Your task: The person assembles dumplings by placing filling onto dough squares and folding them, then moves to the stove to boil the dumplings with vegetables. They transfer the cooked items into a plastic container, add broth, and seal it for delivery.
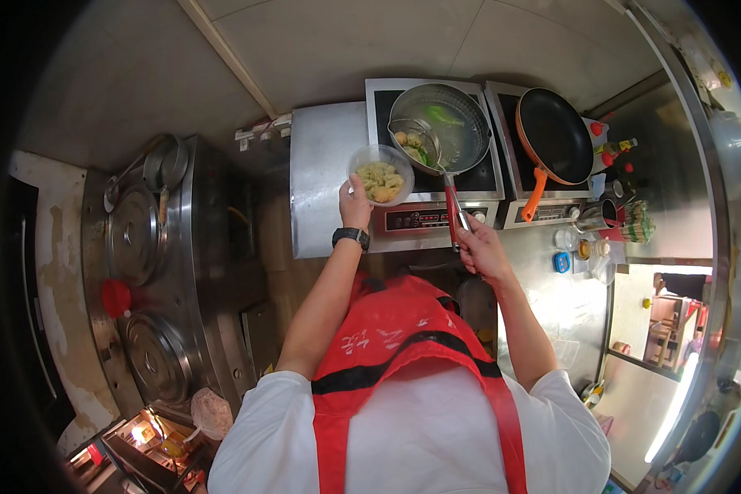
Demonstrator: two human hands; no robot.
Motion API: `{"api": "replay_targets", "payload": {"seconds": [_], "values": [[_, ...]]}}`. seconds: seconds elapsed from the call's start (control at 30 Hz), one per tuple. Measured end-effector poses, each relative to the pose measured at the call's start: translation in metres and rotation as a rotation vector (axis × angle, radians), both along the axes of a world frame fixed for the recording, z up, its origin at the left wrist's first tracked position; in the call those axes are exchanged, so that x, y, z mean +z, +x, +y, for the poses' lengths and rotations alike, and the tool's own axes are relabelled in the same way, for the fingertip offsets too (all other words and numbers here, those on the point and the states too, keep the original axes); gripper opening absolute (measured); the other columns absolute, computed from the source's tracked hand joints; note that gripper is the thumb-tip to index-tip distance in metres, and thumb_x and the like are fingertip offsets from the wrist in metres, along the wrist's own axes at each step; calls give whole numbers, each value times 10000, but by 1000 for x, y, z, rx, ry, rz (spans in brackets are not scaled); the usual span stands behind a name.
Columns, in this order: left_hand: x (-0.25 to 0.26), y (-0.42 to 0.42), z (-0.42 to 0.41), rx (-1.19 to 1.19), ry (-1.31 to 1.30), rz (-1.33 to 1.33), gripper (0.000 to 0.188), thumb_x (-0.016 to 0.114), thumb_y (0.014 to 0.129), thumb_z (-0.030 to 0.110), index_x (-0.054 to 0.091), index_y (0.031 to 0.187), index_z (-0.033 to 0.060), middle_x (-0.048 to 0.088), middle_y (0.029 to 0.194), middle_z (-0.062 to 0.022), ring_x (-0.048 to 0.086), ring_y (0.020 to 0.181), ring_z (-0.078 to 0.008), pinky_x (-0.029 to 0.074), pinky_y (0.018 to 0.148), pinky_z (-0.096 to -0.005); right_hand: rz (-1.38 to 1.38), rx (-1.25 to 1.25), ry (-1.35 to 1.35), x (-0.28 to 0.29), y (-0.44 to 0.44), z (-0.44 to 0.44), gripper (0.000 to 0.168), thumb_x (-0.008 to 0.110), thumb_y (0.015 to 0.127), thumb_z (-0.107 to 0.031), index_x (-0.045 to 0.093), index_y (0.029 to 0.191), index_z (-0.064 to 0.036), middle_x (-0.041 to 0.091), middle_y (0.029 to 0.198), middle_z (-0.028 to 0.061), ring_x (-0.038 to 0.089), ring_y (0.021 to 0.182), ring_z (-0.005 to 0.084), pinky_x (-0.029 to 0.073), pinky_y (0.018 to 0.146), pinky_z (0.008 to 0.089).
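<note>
My left hand [355,207], with a black watch on the wrist, grips a clear plastic bowl [350,162] by its near left side. Pale yellow dumplings [380,181] fill part of the bowl, which is at the near left rim of a metal pot [475,102]. My right hand [483,248] is closed around the metal handle of a wire skimmer [433,133]. More dumplings and some greens [415,151] lie in the skimmer's basket inside the pot. Leafy greens [443,115] float in the pot's liquid. The pot's red handle [451,213] runs close beside the skimmer handle.
A black frying pan [552,133] with an orange handle stands on the right induction cooker. Jars [593,249], a blue timer [561,262] and bottles crowd the right counter. On the left counter are lidded pots [134,234] and a small saucepan [165,162].
</note>
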State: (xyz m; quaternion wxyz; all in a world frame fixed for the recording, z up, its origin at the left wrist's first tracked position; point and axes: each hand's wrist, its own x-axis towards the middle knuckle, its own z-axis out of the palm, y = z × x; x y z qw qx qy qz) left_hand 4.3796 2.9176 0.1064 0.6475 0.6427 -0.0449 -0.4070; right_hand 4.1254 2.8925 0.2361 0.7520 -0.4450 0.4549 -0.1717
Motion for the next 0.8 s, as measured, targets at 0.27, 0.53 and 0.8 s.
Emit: {"api": "replay_targets", "payload": {"seconds": [0.27,0.53,0.8], "values": [[-8,-1,-1,-17,-10,-51,737,505,880,615,436,1255,-17,612,864,-93,573,703,-138,467,571,-263,-37,-12,-61,-27,3,10,392,483,964,-136,399,1345,-107,383,607,-39,341,402,43,279,338,205],[-9,-2,-3,28,0,-67,733,502,881,615,446,1244,-18,611,840,-93,570,682,-136,464,556,-262,-261,-126,187,-6,-1,1,247,443,973,-163,468,1210,-100,407,687,-20,347,415,52,285,334,195],[-14,1,-1,-7,-24,-74,733,460,886,639,456,1232,-7,603,860,-75,561,688,-124,457,554,-259,-364,-150,391,10,-4,19,296,468,966,-164,455,1245,-66,411,681,-16,353,418,57,296,334,197]]}}
